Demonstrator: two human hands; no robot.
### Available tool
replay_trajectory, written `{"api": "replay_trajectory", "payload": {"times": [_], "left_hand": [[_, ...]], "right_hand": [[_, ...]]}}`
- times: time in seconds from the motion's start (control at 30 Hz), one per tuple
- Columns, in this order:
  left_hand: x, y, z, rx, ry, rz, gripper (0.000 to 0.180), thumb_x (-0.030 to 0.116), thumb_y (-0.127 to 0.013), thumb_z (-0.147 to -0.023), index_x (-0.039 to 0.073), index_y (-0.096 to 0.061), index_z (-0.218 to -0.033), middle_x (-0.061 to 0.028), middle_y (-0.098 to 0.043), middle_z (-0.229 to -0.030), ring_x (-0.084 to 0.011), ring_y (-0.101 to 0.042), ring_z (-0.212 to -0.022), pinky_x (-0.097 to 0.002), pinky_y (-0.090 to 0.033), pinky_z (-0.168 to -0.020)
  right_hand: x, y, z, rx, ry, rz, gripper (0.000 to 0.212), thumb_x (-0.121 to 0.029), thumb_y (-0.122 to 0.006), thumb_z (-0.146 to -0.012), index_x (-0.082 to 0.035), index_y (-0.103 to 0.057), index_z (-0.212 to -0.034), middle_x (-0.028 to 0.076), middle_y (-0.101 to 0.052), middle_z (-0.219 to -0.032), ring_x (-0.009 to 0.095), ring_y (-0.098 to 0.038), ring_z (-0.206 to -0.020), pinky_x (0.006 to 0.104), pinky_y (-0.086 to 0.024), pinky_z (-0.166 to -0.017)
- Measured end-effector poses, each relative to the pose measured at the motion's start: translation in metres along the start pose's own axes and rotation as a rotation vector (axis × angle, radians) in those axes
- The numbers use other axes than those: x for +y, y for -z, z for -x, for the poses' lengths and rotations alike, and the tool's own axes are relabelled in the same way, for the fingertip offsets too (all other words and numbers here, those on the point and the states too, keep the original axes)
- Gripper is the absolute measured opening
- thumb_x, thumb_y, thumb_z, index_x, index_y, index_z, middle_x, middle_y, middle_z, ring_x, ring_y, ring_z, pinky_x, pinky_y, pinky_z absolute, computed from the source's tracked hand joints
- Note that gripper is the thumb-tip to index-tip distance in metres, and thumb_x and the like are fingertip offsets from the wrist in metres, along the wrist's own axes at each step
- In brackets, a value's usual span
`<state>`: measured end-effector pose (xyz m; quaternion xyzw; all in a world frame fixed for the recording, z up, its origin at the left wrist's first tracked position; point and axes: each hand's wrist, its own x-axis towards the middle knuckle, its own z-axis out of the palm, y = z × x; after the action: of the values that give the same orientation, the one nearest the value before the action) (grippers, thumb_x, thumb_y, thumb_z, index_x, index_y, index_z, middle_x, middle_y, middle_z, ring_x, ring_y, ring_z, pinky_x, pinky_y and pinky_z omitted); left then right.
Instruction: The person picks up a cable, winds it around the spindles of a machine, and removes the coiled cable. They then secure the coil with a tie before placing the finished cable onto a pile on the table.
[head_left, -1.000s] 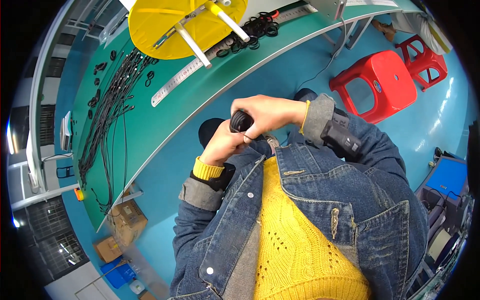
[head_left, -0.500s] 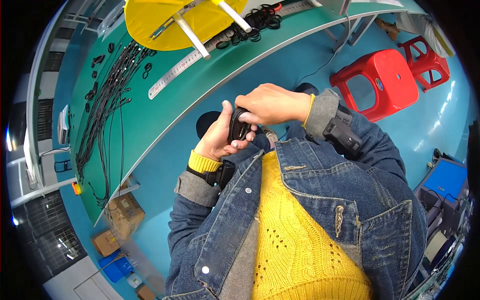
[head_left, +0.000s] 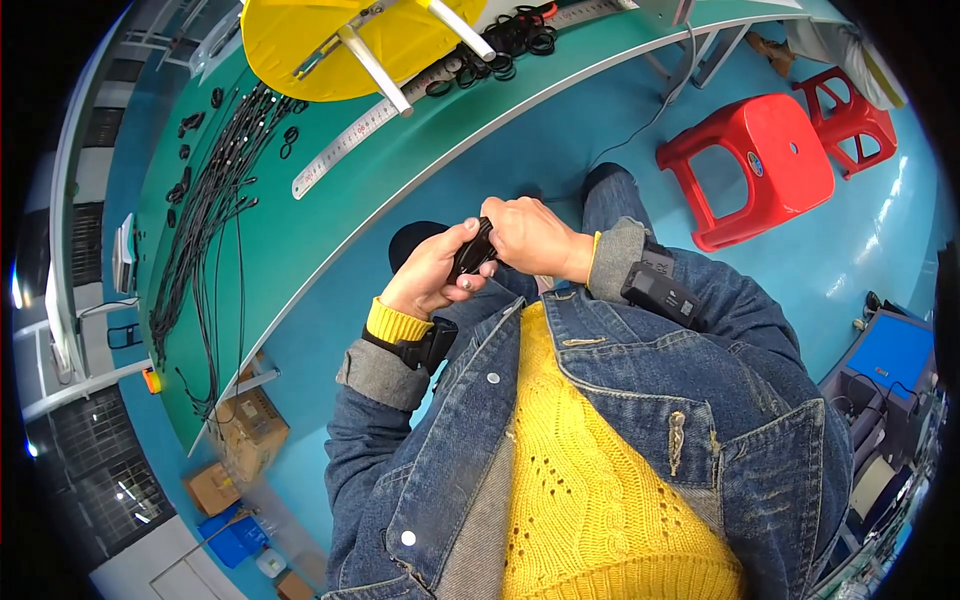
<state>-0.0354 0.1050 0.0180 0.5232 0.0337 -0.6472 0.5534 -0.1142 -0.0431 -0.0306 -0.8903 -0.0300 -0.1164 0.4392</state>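
While the left hand (head_left: 430, 273) grips it, the black coil (head_left: 472, 255) looks oval.

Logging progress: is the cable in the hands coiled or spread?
Coiled: the black cable forms a compact bundle between the left hand and right hand.

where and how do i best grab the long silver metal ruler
Probably best: pinch the left end of the long silver metal ruler across its long edges, coming from the near side of the green table. That end lies flat, thin, uncovered; farther right, a leg of the yellow round board crosses it in view and black rings crowd it.
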Motion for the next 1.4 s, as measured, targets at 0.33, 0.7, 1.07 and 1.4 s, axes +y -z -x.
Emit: {"api": "replay_trajectory", "payload": {"times": [0.33,0.7,1.07,1.4], "left_hand": [[-0.006,0.004,0.004,0.015,-0.010,0.055,0.021,0.023,-0.054,-0.080,0.005,-0.056,-0.090,-0.0033,-0.054,-0.069,-0.0081,-0.040,-0.049,-0.0188,-0.031,-0.039],[-0.055,0.018,-0.034,0.379,-0.806,-1.127,0.021,0.021,-0.066,-0.071,0.002,-0.059,-0.077,-0.0057,-0.062,-0.066,-0.0189,-0.056,-0.053,-0.0351,-0.045,-0.051],[-0.026,0.030,0.020,0.207,-0.213,-0.698,0.022,0.026,-0.064,-0.075,0.005,-0.062,-0.079,-0.0023,-0.060,-0.071,-0.0122,-0.056,-0.056,-0.0271,-0.044,-0.047],[0.179,0.326,0.157,1.546,-0.796,-0.844,0.048,0.022,-0.065,-0.076,-0.005,-0.053,-0.114,-0.0168,-0.054,-0.115,-0.0282,-0.051,-0.108,-0.0341,-0.041,-0.090]], "right_hand": [[-0.007,0.006,-0.007,-0.151,-0.014,0.076,0.016,-0.009,-0.052,-0.074,0.002,-0.046,-0.084,0.022,-0.057,-0.068,0.041,-0.057,-0.064,0.0468,-0.044,-0.055],[-0.016,-0.012,-0.011,-0.221,-0.184,-0.159,0.034,-0.029,-0.051,-0.082,0.004,-0.053,-0.078,0.024,-0.058,-0.070,0.040,-0.058,-0.068,0.0465,-0.045,-0.061],[-0.015,-0.026,-0.029,-0.445,-0.156,-0.118,0.048,-0.042,-0.045,-0.088,0.003,-0.057,-0.081,0.016,-0.060,-0.062,0.031,-0.059,-0.057,0.0402,-0.046,-0.054],[-0.003,-0.011,-0.027,-0.590,-0.376,-0.360,0.031,-0.030,-0.051,-0.086,0.000,-0.059,-0.089,0.009,-0.062,-0.065,0.015,-0.060,-0.057,0.0297,-0.046,-0.055]]}}
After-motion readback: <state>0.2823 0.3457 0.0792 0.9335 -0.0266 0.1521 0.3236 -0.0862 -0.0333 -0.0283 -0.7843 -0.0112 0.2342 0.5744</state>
